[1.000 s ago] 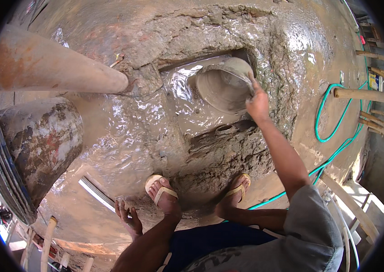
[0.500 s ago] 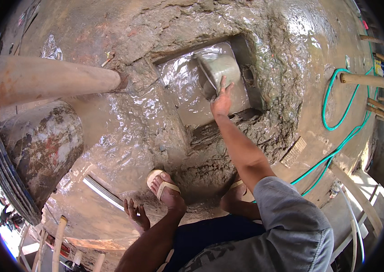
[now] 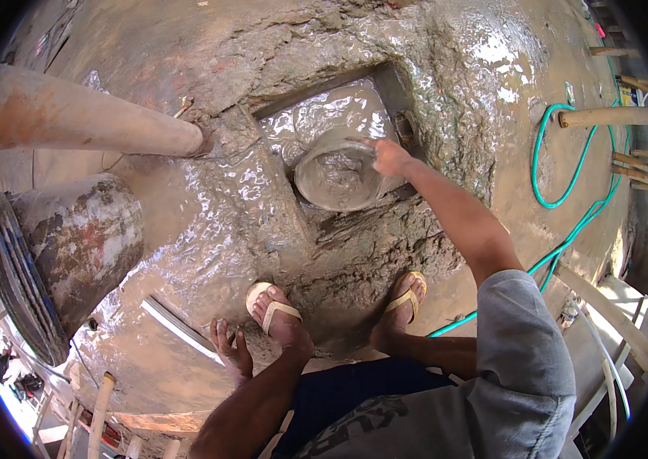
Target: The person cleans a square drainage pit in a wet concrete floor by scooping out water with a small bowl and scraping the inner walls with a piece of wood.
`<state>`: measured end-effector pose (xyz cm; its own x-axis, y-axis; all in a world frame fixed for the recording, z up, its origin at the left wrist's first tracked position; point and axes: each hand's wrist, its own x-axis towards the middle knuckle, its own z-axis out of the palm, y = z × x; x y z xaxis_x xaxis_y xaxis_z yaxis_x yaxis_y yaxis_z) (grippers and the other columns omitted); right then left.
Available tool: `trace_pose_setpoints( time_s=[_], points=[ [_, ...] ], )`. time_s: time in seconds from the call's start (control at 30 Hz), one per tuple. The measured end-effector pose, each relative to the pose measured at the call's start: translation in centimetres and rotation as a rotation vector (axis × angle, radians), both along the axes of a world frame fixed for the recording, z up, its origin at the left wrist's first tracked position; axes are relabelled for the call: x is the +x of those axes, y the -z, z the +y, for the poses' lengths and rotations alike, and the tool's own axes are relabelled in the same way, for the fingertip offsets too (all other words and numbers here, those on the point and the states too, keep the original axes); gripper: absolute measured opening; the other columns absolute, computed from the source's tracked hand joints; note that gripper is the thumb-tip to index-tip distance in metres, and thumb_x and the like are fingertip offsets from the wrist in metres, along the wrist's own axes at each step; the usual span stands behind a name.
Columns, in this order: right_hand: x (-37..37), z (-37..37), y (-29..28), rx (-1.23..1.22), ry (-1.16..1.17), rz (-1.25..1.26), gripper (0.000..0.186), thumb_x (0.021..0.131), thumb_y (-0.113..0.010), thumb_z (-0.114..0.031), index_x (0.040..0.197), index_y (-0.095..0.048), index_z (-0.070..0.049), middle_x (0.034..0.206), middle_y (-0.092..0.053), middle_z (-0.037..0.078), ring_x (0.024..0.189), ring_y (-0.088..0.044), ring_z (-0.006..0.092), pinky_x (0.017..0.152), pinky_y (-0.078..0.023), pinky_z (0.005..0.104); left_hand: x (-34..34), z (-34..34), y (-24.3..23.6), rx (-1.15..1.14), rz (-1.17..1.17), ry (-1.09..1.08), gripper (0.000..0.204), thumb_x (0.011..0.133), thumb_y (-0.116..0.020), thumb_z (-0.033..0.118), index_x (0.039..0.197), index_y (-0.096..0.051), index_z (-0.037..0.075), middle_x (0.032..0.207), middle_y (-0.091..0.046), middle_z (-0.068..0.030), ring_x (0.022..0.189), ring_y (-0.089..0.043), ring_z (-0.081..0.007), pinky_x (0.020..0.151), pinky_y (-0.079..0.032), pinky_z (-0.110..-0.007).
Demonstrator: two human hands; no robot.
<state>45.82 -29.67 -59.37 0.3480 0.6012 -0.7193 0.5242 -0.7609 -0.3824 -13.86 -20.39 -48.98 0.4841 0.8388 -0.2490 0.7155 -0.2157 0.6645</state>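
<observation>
1. Bucket (image 3: 311, 179), grey and coated in mud, is at the near side of the square pit (image 3: 390, 93), mouth up, with slurry (image 3: 344, 171) inside; whether its base touches anything below cannot be told.
2. The person's right hand (image 3: 391, 159) is closed on the right side of the rim, fingers curled over the edge; the thumb's position cannot be made out.
3. The left hand (image 3: 232, 352) hangs with its fingers spread, holding nothing, near the pale strip (image 3: 178, 330) and the left foot (image 3: 278, 310).
4. With slurry inside, the bucket is probably heavy for one hand, and the load would likely slosh and pull it toward the low side.
5. The wet, muddy rim looks slippery; the wall seems fairly stiff and unlikely to break, though the lip might flex under a one-sided pull.
6. The surest hold would likely be two opposite points on the rim, fingers hooked well under; no handle can be made out.
</observation>
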Motion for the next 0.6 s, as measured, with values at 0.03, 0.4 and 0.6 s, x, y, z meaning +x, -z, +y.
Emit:
trace_pose_setpoints(
  time_s=[0.03,0.4,0.6],
  points=[
    [1.0,-0.1,-1.3,-0.026,0.210,0.072,0.056,0.081,-0.058,0.001,0.136,-0.050,0.000,0.108,-0.067,0.027,0.090,-0.070,0.0345,0.075,-0.062,0.0397,-0.3,0.0,0.0,0.004,-0.003,-0.013,0.059,0.087,-0.061,-0.008,0.139,-0.045,0.014,0.147,-0.037,-0.0220,0.124,-0.050,-0.0366,0.085,-0.057,-0.040],
    [11.2,0.2,-24.5,0.368,0.918,0.004,0.044,0.080,-0.055,-0.002,0.121,-0.048,0.008,0.088,-0.059,0.017,0.057,-0.063,0.0266,0.038,-0.059,0.0343,-1.3,0.1,-0.7,0.031,-0.049,-0.053,0.062,0.087,-0.061,-0.007,0.141,-0.041,0.016,0.147,-0.036,-0.0229,0.127,-0.047,-0.0376,0.084,-0.055,-0.041],
    [23.0,10.9,-27.9,0.247,0.487,-0.611,0.043,0.081,-0.055,-0.008,0.120,-0.054,0.012,0.079,-0.068,0.026,0.057,-0.069,0.0375,0.049,-0.058,0.0405,-0.7,-0.4,-0.8,0.048,-0.056,-0.048,0.063,0.087,-0.061,-0.007,0.142,-0.040,0.016,0.148,-0.035,-0.0231,0.127,-0.047,-0.0377,0.084,-0.055,-0.041]
  ],
)
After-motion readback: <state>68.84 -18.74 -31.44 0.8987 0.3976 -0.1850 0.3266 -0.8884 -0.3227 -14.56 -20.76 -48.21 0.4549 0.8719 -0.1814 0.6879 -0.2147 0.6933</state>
